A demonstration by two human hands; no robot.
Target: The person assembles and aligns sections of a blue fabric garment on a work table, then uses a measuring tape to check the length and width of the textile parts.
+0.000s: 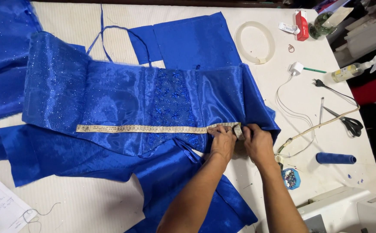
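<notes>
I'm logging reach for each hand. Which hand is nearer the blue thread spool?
Right. The right hand pinches the tape's end, left of the blue thread spool; the left hand lies farther left.

We see a blue garment of glossy satin-like cloth, its left part overlaid with a sheer, glittery layer and its middle panel rough with stitched embroidery and beads — while the blue cloth pieces above it look flatter and more matt. Across it lies a soft, matt cream measuring tape, and the table wears a pale, ribbed, woven-looking cover. To the right we note scissors of shiny metal with dark handles, a matt blue thread spool, a clear plastic spray bottle — and a translucent plastic ring.
</notes>
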